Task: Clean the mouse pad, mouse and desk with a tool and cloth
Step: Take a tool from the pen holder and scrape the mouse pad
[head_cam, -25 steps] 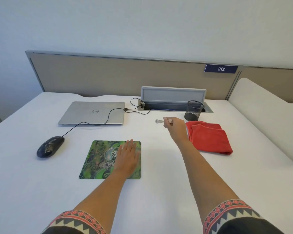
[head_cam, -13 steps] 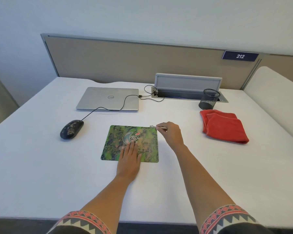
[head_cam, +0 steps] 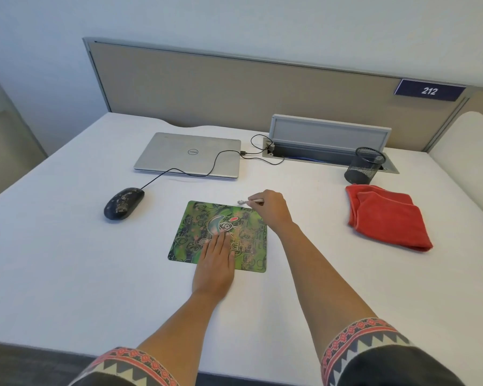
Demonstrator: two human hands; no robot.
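A green patterned mouse pad (head_cam: 195, 235) lies mid-desk on the white desk (head_cam: 67, 260). My left hand (head_cam: 216, 263) rests flat on its near edge, fingers together, holding nothing. My right hand (head_cam: 271, 208) is closed on a small thin cleaning tool (head_cam: 244, 202), whose pale tip sits just above the pad's far right corner. A black, speckled wired mouse (head_cam: 123, 203) sits to the pad's left. A folded red cloth (head_cam: 388, 218) lies at the right, untouched.
A closed silver laptop (head_cam: 188, 154) lies behind the pad, the mouse cable (head_cam: 207, 168) looping over it to an open cable box (head_cam: 326, 146). A black mesh pen cup (head_cam: 364, 165) stands behind the cloth. A beige partition (head_cam: 234, 84) bounds the far edge.
My right hand brought the tool from beside the pen cup back to the pad's far right corner. My left hand slid to the pad's near edge. The view shifted left.
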